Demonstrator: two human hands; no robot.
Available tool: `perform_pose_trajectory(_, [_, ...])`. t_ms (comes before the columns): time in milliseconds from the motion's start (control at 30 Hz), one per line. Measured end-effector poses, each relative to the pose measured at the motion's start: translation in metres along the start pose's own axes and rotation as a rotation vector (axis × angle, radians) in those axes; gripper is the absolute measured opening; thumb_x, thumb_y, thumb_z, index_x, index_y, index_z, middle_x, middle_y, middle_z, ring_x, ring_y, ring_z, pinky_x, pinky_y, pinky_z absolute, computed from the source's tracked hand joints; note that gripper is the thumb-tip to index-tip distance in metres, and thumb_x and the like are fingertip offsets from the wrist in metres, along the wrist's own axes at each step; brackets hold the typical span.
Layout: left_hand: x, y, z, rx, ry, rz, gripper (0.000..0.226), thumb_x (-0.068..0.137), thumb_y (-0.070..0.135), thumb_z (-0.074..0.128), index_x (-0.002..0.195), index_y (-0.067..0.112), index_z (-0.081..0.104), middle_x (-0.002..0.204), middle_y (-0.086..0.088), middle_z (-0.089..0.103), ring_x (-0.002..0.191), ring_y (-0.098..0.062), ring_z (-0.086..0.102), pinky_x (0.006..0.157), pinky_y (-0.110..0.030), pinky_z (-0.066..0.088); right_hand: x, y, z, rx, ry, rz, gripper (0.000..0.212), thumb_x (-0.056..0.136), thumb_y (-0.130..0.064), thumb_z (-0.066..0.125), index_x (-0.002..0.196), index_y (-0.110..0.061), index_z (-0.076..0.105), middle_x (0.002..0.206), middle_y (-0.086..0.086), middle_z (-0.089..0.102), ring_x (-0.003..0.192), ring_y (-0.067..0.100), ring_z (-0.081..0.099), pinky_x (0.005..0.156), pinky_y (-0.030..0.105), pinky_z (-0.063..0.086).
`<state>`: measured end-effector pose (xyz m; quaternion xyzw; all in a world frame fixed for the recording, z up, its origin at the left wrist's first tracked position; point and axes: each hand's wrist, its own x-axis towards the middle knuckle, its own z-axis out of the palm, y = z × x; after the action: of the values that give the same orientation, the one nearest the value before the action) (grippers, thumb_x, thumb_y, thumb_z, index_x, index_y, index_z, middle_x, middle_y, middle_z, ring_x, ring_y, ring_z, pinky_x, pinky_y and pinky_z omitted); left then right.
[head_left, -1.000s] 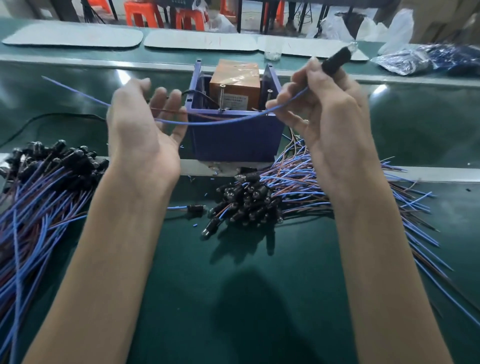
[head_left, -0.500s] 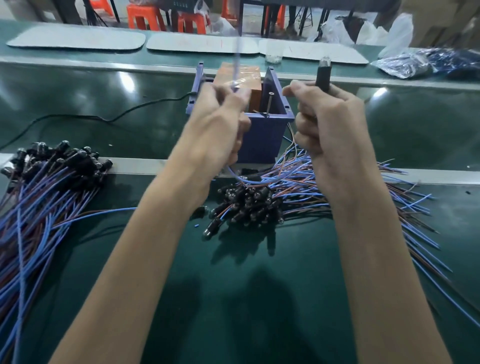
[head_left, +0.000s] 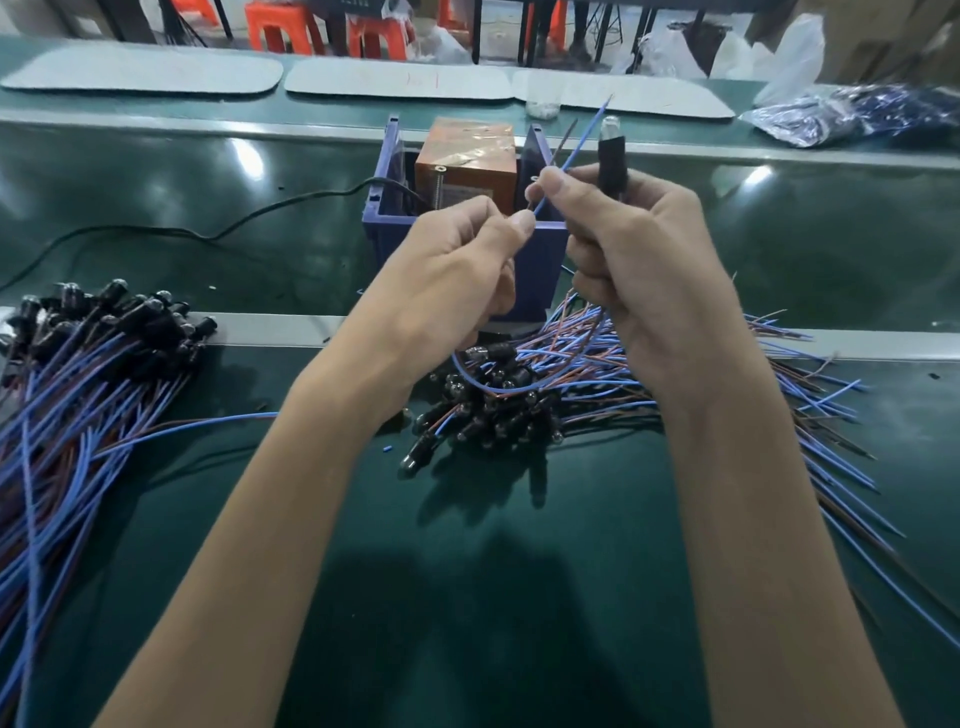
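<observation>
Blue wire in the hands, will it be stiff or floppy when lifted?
Probably floppy over length: the blue wire sags in a loop below the left hand and right hand. Short ends likely stay straight, as its tip does above the hands.

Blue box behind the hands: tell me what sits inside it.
An orange-brown block in shiny film, an upright screw before it, and a black cable entering at left. The front wall of the blue box, the left hand and the right hand cover everything lower.

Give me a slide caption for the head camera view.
Right hand grips a black connector while left hand pinches its blue wire before a blue fixture.
</observation>
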<state>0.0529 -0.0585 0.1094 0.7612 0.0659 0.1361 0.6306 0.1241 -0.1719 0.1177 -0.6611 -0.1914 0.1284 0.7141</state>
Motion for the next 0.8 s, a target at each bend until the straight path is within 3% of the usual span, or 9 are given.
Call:
perform_pose_trajectory(267, [0.002,-0.003,-0.004,0.014,0.107,0.057,0.031,0.100,0.016,0.047,0.072,0.018,0.034,0.045,0.008,0.053,0.037,-0.009,0.037,0.040,-0.022,0.036,-0.001,-0.002,0.000,0.064,-0.057,0.015,0.024,0.098,-0.014,0.051,0.074,-0.014,0.055,0.061,-0.003,0.032,0.043,0.004,0.019,0.036,0.015,0.016])
perform_pose_trajectory(433, [0.003,-0.005,-0.008,-0.088,0.150,0.046,0.023,0.103,0.011,0.040,0.084,0.019,0.031,0.056,0.003,0.065,0.036,-0.011,0.045,0.038,-0.019,0.041,0.001,-0.001,0.001,0.062,0.004,0.026,0.027,0.099,-0.017,0.051,0.072,-0.015,0.054,0.062,-0.005,0.062,0.039,0.004,0.035,0.039,0.014,0.021])
perform_pose_trajectory(533, [0.004,-0.007,-0.010,-0.064,0.174,0.054,0.009,0.104,0.011,0.036,0.102,0.019,0.035,0.067,0.004,0.071,0.040,-0.012,0.052,0.043,-0.019,0.045,0.001,-0.002,0.000,0.070,0.005,0.012,0.024,0.100,-0.016,0.047,0.076,-0.014,0.051,0.069,0.003,0.073,0.046,0.013,0.045,0.043,0.020,0.024])
perform_pose_trajectory(600, [0.005,-0.008,-0.013,-0.051,0.186,0.062,0.013,0.105,0.010,0.034,0.113,0.020,0.035,0.075,0.004,0.073,0.044,-0.011,0.055,0.047,-0.020,0.048,0.001,-0.003,-0.001,0.085,0.003,0.003,0.023,0.101,-0.015,0.045,0.078,-0.013,0.051,0.069,0.005,0.073,0.050,0.016,0.045,0.044,0.020,0.025])
perform_pose_trajectory(800, [0.009,-0.015,-0.023,0.083,0.250,0.112,0.034,0.104,0.011,0.035,0.135,0.020,0.048,0.084,0.008,0.074,0.049,-0.003,0.055,0.059,-0.022,0.055,0.002,-0.002,-0.004,0.078,0.020,-0.022,0.023,0.101,-0.011,0.044,0.084,-0.010,0.060,0.053,-0.004,0.057,0.038,0.004,0.027,0.036,0.014,0.020])
